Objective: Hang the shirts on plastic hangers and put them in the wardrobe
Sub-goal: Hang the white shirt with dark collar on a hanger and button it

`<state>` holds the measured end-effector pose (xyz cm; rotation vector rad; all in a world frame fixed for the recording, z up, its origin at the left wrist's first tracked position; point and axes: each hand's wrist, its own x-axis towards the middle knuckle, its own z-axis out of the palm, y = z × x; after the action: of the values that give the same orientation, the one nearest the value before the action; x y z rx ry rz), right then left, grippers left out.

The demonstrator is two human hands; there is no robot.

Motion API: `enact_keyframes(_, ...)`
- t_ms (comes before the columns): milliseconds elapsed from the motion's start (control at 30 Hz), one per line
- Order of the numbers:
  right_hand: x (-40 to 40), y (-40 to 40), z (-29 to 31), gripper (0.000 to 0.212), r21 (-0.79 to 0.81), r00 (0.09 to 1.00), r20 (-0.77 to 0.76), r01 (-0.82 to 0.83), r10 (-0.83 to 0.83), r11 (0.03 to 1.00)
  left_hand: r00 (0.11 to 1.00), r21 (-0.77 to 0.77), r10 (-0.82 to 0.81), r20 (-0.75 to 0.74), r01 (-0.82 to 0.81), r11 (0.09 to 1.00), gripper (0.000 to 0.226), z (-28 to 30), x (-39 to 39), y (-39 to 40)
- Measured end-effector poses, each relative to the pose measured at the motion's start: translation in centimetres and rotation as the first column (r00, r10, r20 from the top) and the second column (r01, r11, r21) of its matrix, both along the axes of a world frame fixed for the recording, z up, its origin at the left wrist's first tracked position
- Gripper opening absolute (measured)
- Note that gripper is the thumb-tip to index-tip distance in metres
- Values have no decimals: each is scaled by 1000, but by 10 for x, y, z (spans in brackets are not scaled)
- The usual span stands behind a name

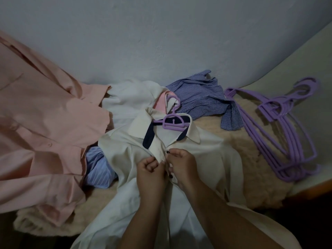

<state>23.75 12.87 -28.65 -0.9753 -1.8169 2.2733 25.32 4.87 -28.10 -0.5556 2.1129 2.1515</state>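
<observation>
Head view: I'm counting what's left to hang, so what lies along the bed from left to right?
Pink shirt → blue striped shirt → cream shirt on a purple hanger, both hands pinching its button placket → blue checked shirt → stack of purple hangers.

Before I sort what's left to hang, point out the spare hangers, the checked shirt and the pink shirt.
spare hangers [280, 123], head view, on the stacked arms.
checked shirt [203, 97], head view, mid body.
pink shirt [45, 126], head view, front panel.
</observation>
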Motion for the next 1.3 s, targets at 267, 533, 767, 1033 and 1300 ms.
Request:
enact_keyframes(267, -1, -6, -11, 13, -143, 998, 34, 60, -55, 988, 1000, 97, 21, 10, -22, 995, 21, -3, 1, 0)
enact_keyframes(533, 1, -6, -9, 22, 23, 996, 9, 86, -86, 996, 996, -71, 7, -94, -14, 997, 12, 1, 7, 1)
enact_keyframes(767, 19, 12, 16, 8, 343, 997, -74, 10, 16, 939, 985, -111, -75, -154, 58, 992, 21, 22, 7, 0)
enact_keyframes(1033, 36, 16, 33, 20, 400, 986, -112, -72, 127, 914, 945, -329, -263, -195, 190, 925, 26, 34, 3, 9)
enact_keyframes(1300, 33, 21, 31, 22, 408, 977, -129, -103, 169, 907, 936, -321, -324, -135, 268, 908, 33, 31, -1, 7)
